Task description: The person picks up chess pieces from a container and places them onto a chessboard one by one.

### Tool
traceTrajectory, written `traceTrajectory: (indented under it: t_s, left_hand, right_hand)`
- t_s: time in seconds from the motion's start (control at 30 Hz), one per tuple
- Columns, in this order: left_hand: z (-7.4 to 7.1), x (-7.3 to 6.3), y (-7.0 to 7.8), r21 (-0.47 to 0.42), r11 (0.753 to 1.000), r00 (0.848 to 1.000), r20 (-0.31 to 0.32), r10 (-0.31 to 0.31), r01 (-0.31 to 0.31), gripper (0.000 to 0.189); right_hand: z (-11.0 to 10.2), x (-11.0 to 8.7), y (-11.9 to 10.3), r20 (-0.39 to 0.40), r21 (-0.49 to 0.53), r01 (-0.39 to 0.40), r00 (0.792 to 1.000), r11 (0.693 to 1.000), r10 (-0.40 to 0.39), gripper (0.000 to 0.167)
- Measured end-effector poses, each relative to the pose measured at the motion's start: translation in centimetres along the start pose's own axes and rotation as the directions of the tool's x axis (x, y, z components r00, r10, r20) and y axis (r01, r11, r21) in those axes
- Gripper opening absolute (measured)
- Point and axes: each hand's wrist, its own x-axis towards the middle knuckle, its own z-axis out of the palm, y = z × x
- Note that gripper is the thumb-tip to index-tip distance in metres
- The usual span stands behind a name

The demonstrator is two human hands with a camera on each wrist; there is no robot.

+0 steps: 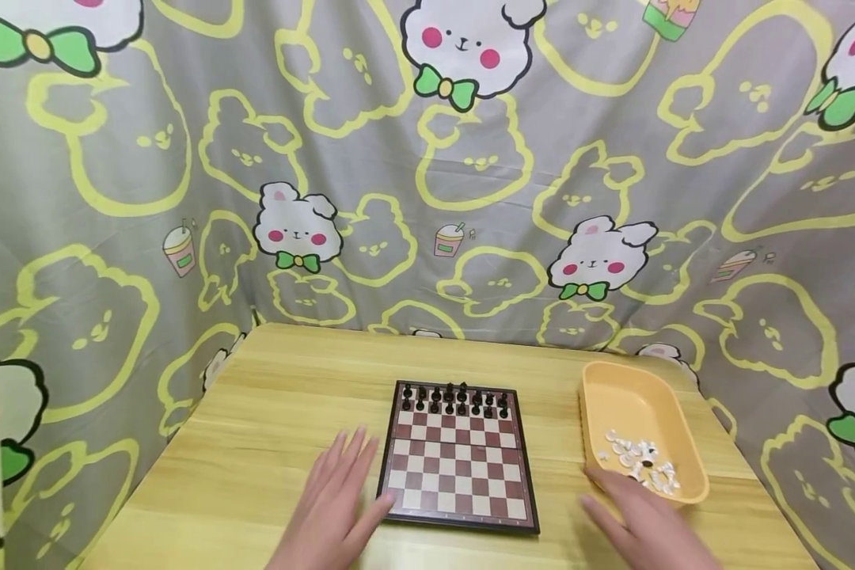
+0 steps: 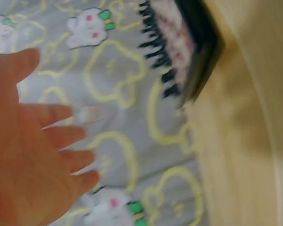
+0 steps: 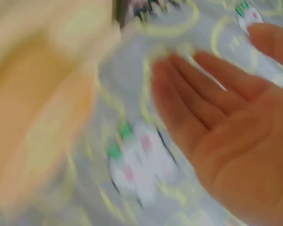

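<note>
A chessboard (image 1: 456, 459) lies on the table, with black chess pieces (image 1: 456, 400) standing in two rows along its far side. My left hand (image 1: 335, 507) is beside the board's near left corner, fingers spread and holding nothing; its palm (image 2: 33, 160) shows bare in the left wrist view. Over at the right, my right hand (image 1: 641, 514) is by the near edge of an orange tray (image 1: 627, 396). Several white chess pieces (image 1: 634, 451) lie loose in that tray, a dark one among them. The right palm (image 3: 245, 136) holds nothing, its fingers extended.
The wooden table (image 1: 278, 396) reaches back to a grey curtain (image 1: 378, 158) printed with rabbits, which surrounds it at the back and both sides. The tray stands right of the chessboard, with a strip of table between them.
</note>
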Motion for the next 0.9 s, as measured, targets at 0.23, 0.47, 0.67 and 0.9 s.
traceTrajectory:
  t_s: [0.23, 0.47, 0.67, 0.9]
  left_hand:
    - [6.2, 6.2, -0.6, -0.101, 0.981, 0.973, 0.179, -0.149, 0.168, 0.080]
    - [7.9, 6.5, -1.6, -0.157, 0.960, 0.961, 0.193, -0.199, 0.230, 0.083]
    - [7.5, 6.1, -1.5, -0.171, 0.951, 0.951, 0.217, -0.219, 0.258, 0.083]
    - [7.3, 5.0, -1.8, -0.212, 0.926, 0.927, 0.281, -0.248, 0.312, 0.085]
  right_hand:
    - [7.3, 7.5, -3.7, -0.144, 0.174, 0.050, 0.989, 0.984, -0.024, 0.078]
    - [9.0, 9.7, -3.4, -0.110, 0.261, -0.043, 0.991, 0.965, 0.074, 0.097]
    - [9.0, 9.5, -3.2, -0.097, 0.257, -0.048, 0.992, 0.965, 0.075, 0.100]
    - [9.5, 9.2, -3.2, -0.085, 0.313, -0.040, 0.994, 0.949, 0.070, 0.099]
